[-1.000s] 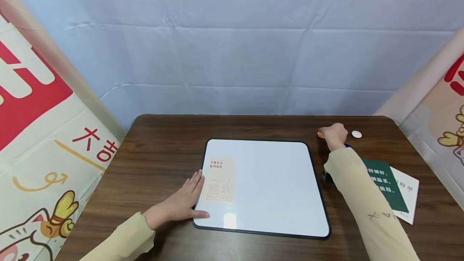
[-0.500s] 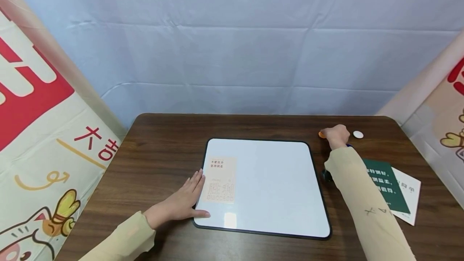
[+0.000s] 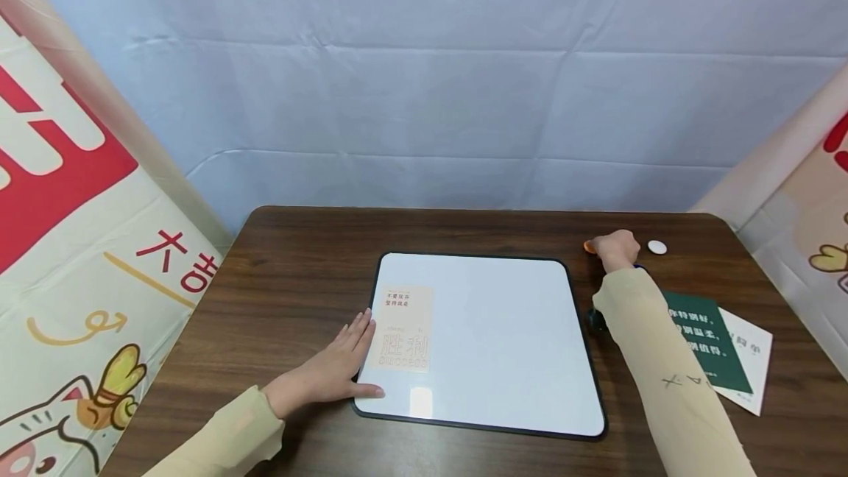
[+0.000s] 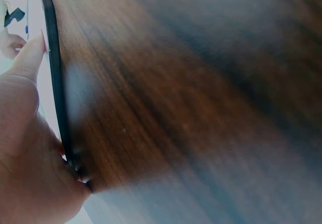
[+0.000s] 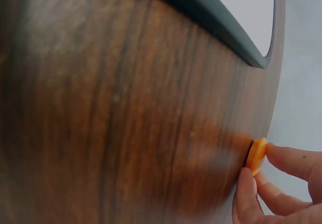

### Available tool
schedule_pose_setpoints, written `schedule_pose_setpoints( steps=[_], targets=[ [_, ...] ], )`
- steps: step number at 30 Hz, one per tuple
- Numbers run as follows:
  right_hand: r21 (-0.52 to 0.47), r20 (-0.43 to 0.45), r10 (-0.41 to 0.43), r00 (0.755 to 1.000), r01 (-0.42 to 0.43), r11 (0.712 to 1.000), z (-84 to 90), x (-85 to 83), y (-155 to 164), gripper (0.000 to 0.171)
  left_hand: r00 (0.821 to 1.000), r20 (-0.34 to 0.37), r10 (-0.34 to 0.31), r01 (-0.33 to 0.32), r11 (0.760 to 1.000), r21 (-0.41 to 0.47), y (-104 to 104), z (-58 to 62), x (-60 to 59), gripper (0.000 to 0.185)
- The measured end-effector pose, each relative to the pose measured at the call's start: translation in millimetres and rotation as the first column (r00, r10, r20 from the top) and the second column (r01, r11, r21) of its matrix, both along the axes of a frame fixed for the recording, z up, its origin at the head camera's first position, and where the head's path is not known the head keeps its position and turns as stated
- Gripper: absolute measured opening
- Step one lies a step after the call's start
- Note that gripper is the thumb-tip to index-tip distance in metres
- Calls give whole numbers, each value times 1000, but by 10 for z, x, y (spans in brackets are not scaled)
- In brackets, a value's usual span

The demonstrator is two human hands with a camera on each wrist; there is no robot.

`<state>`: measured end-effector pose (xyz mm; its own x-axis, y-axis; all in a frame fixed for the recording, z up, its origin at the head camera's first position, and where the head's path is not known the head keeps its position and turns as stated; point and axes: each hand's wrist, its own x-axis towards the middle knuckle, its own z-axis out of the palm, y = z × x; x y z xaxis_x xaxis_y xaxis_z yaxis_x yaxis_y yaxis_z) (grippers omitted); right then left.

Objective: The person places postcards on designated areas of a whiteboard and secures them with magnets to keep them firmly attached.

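Hardly any change over the last second. Still reaching far out with the right hand to the orange disc, off the whiteboard's far right corner at about 1 o'clock from the board's middle. No shift of hand or disc across the views beyond a slight drift of the head camera.

In the right wrist view, pinching the orange disc between thumb and a fingertip, fingers curled close round it. Looks to be at the level of the dark wooden table — cannot tell whether just touching the wood or a shade clear of it. So, by judgement, a grip settled but no carry begun.

Still lying flat with the left hand at 8 o'clock of the whiteboard, fingers straight along the left frame and the thumb over its near edge, holding nothing, only pressing. Just at 3 o'clock of those fingers, a pale card with red print, flat on the board.

At 3 o'clock of the right hand, near but apart, a small white disc. Under the right sleeve at 4 o'clock of the board, a green booklet atop a white sheet, both unmoved.
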<state>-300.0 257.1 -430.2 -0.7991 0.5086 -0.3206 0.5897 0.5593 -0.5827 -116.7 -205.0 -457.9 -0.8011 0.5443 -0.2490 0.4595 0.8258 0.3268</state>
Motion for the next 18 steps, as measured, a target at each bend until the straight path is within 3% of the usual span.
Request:
schedule_pose_setpoints(
  steps=[8, 18],
  targets=[
    [13, -10, -15, 1000, 15, 1000, 3, -12, 10, 56, 1000, 8, 0, 0, 1000, 11, -2, -1, -5, 108],
    [-32, -35, -48, 998, 47, 998, 5, -5, 57, 63, 1000, 2, 0, 0, 1000, 0, -7, -38, -25, 110]
  ],
)
